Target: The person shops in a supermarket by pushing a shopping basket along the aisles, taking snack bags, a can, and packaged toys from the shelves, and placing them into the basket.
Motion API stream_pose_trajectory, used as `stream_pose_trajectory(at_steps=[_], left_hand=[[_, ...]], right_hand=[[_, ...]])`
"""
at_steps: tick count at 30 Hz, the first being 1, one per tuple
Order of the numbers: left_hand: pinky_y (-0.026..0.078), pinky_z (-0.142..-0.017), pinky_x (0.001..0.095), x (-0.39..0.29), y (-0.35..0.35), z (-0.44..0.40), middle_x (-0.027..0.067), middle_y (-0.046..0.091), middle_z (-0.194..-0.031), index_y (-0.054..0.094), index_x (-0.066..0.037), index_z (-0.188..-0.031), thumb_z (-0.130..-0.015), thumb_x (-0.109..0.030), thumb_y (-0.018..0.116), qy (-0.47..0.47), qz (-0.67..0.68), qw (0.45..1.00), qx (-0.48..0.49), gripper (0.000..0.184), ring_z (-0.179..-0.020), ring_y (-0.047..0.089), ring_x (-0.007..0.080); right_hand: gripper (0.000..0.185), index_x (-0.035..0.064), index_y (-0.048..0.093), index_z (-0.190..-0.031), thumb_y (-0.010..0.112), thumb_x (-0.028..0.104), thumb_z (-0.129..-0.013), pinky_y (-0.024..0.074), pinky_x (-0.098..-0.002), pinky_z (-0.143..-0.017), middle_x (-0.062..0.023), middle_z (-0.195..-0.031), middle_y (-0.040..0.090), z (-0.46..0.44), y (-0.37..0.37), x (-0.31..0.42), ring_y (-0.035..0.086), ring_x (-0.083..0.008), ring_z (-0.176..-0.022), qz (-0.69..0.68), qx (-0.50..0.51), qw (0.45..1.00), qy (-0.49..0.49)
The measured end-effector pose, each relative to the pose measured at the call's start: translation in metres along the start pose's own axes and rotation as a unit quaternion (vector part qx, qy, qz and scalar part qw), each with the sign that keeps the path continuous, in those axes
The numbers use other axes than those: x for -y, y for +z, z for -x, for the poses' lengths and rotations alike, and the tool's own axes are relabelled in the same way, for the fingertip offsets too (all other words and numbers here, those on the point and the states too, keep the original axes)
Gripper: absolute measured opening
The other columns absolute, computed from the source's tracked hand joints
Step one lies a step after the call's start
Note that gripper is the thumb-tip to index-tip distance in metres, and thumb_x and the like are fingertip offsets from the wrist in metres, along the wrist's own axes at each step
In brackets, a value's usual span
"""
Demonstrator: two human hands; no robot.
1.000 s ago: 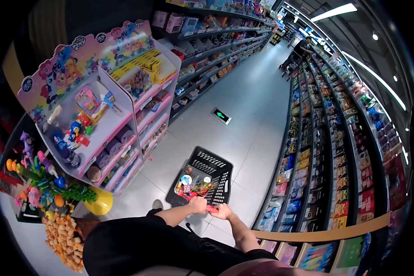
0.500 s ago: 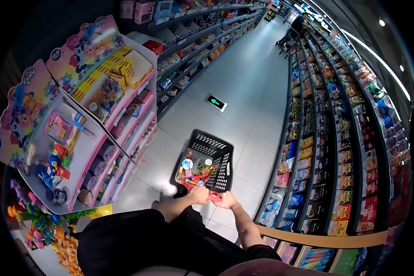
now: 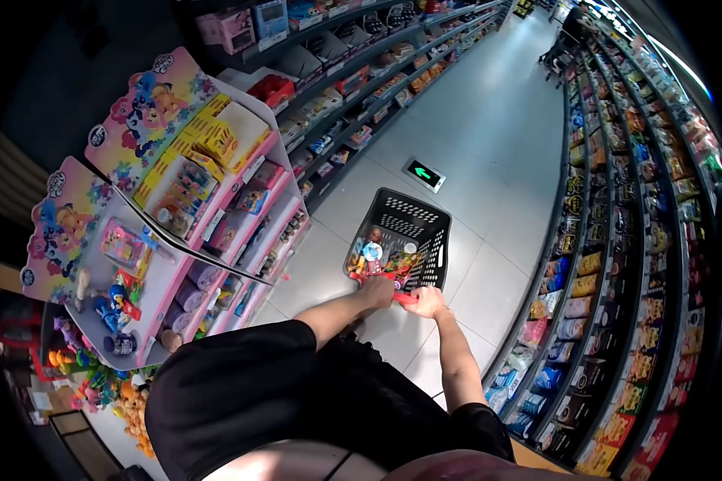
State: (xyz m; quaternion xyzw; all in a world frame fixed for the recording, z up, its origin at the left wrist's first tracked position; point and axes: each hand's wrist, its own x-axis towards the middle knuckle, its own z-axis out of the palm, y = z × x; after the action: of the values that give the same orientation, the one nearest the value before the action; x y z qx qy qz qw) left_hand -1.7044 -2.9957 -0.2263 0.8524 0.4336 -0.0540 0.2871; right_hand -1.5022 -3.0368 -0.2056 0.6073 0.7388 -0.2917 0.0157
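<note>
A black shopping basket [image 3: 436,240] with perforated sides is in front of me, low over the tiled floor. Several small colourful packages [image 3: 397,261] lie inside it, along with a round white-and-blue lid [image 3: 372,252]. Both my hands are closed round its red handle [image 3: 404,297] at the near end. My left hand [image 3: 376,292] grips toward the left side, and my right hand [image 3: 427,303] grips just right of it. Whether the basket rests on wheels cannot be seen.
A pink toy display stand [image 3: 241,188] stands close on the left, with stocked shelves [image 3: 361,64] beyond it. Long curved snack shelves [image 3: 610,264] line the right. A green arrow sign [image 3: 423,174] is set in the floor ahead. Another person [image 3: 571,30] is far down the aisle.
My view has turned, so the surroundings sit further right. The basket, with both hands on its handle, is nearer the floor sign.
</note>
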Motion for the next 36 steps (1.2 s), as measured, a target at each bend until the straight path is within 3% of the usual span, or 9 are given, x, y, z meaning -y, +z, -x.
stream_pose_trajectory(at_steps=[6, 8, 12, 14, 17, 23, 29, 32, 36], left_hand=[[0.057, -0.077, 0.0429, 0.019, -0.037, -0.05, 0.017, 0.072, -0.085, 0.074, -0.003, -0.081, -0.072, -0.025, 0.069, -0.026, -0.037, 0.999, -0.02, 0.024, -0.087, 0.071, 0.0328], [0.057, -0.077, 0.0417, 0.032, -0.052, -0.066, 0.0164, 0.073, -0.085, 0.075, -0.002, -0.082, -0.072, -0.027, 0.068, -0.002, -0.113, 0.993, 0.023, 0.028, -0.087, 0.071, 0.0318], [0.057, -0.076, 0.0416, 0.07, -0.077, -0.101, 0.0164, 0.073, -0.086, 0.076, -0.002, -0.084, -0.071, -0.028, 0.068, -0.021, -0.119, 0.992, 0.047, 0.029, -0.087, 0.071, 0.0318], [0.057, -0.076, 0.0412, 0.078, -0.102, -0.107, 0.0172, 0.073, -0.089, 0.076, -0.002, -0.086, -0.07, -0.027, 0.069, 0.033, -0.15, 0.986, 0.07, 0.03, -0.088, 0.071, 0.0318], [0.057, -0.074, 0.0443, 0.094, -0.117, -0.127, 0.0196, 0.072, -0.091, 0.073, 0.002, -0.089, -0.068, -0.022, 0.067, 0.008, -0.067, 0.996, 0.051, 0.032, -0.083, 0.072, 0.0353], [0.057, -0.077, 0.0429, 0.108, -0.134, -0.166, 0.0192, 0.073, -0.094, 0.075, -0.004, -0.087, -0.069, -0.021, 0.066, 0.036, -0.03, 0.998, 0.053, 0.027, -0.091, 0.071, 0.0329], [0.057, -0.073, 0.0417, 0.125, -0.137, -0.207, 0.0162, 0.073, -0.089, 0.076, -0.006, -0.082, -0.068, -0.019, 0.067, 0.065, -0.012, 0.997, 0.035, 0.021, -0.084, 0.072, 0.03], [0.057, -0.072, 0.0409, 0.123, -0.132, -0.235, 0.0149, 0.073, -0.088, 0.076, -0.007, -0.084, -0.069, -0.019, 0.068, 0.073, 0.009, 0.997, -0.001, 0.021, -0.083, 0.072, 0.0286], [0.057, -0.074, 0.0415, 0.122, -0.145, -0.268, 0.014, 0.073, -0.091, 0.076, -0.007, -0.088, -0.076, -0.02, 0.064, 0.025, 0.003, 1.0, 0.013, 0.021, -0.088, 0.072, 0.0274]], right_hand=[[0.04, 0.0178, 0.077, -0.089, 0.071, 0.051, -0.067, 0.0555, -0.0416, -0.084, -0.0153, -0.088, 0.072, -0.056, -0.037, -0.006, 0.07, -0.0328, -0.086, -0.02, 0.046, 0.998, 0.041], [0.041, 0.0135, 0.076, -0.089, 0.074, 0.049, -0.069, 0.0555, -0.0418, -0.077, -0.0164, -0.086, 0.072, -0.072, -0.039, 0.001, 0.069, -0.0345, -0.083, -0.074, -0.04, 0.996, 0.022], [0.04, 0.0133, 0.075, -0.087, 0.074, 0.049, -0.07, 0.0548, -0.0428, -0.074, -0.016, -0.082, 0.071, -0.117, -0.045, 0.004, 0.069, -0.0343, -0.081, -0.089, -0.046, 0.995, 0.026], [0.039, 0.0134, 0.074, -0.085, 0.074, 0.05, -0.071, 0.0546, -0.0439, -0.072, -0.0161, -0.08, 0.07, -0.135, -0.048, 0.006, 0.068, -0.0347, -0.079, -0.09, -0.064, 0.994, 0.025], [0.041, 0.0165, 0.075, -0.088, 0.073, 0.054, -0.071, 0.0546, -0.0453, -0.08, -0.0166, -0.088, 0.071, -0.164, -0.056, 0.0, 0.068, -0.0364, -0.088, -0.072, -0.025, 0.997, 0.031], [0.04, 0.0105, 0.074, -0.082, 0.072, 0.05, -0.074, 0.0542, -0.0451, -0.075, -0.0204, -0.078, 0.069, -0.198, -0.085, -0.013, 0.068, -0.0383, -0.079, -0.04, -0.007, 0.999, 0.023], [0.04, 0.0104, 0.074, -0.08, 0.067, 0.05, -0.078, 0.0556, -0.0456, -0.073, -0.0199, -0.075, 0.069, -0.228, -0.11, -0.016, 0.068, -0.0393, -0.075, 0.026, -0.023, 0.999, 0.034], [0.031, 0.0117, 0.074, -0.084, 0.064, 0.04, -0.078, 0.0557, -0.0485, -0.075, -0.0199, -0.077, 0.069, -0.245, -0.122, -0.026, 0.068, -0.0401, -0.077, 0.073, -0.027, 0.996, 0.035], [0.032, 0.0138, 0.074, -0.093, 0.064, 0.039, -0.077, 0.0552, -0.0485, -0.078, -0.0216, -0.085, 0.07, -0.272, -0.135, -0.035, 0.068, -0.0393, -0.083, 0.051, -0.001, 0.996, 0.067]])
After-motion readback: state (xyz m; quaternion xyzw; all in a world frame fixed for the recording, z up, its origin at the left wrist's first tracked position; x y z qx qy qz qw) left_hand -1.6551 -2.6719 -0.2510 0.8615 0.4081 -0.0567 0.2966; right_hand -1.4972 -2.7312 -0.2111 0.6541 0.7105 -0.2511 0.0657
